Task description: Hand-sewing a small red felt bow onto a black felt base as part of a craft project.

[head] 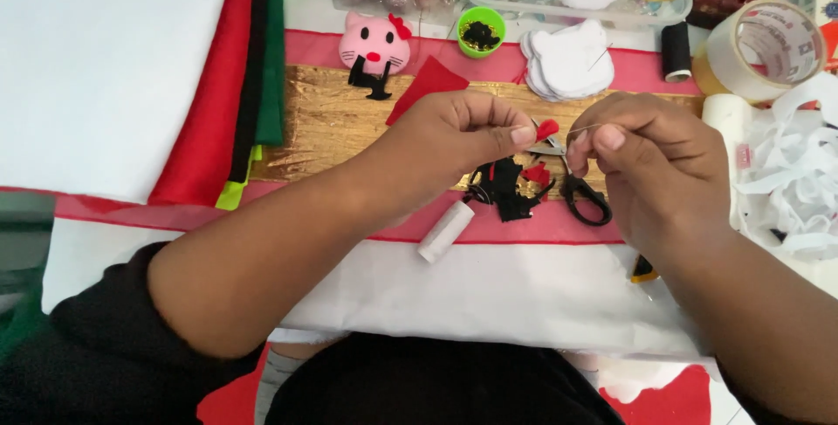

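A small red felt scrap is pinched at the fingertips of the left hand, above the black-handled scissors on the bench. A thin thread, stretched from the scrap, is pinched by the right hand. A white thread spool lies nearby.

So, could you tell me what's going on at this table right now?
A person is doing small felt work. The left hand pinches a tiny red felt piece at its fingertips, and the right hand holds a thin needle up to it. Below the hands lie black scissors, felt scraps and a white spool. A pink cat face and a stack of white cutouts sit further back.
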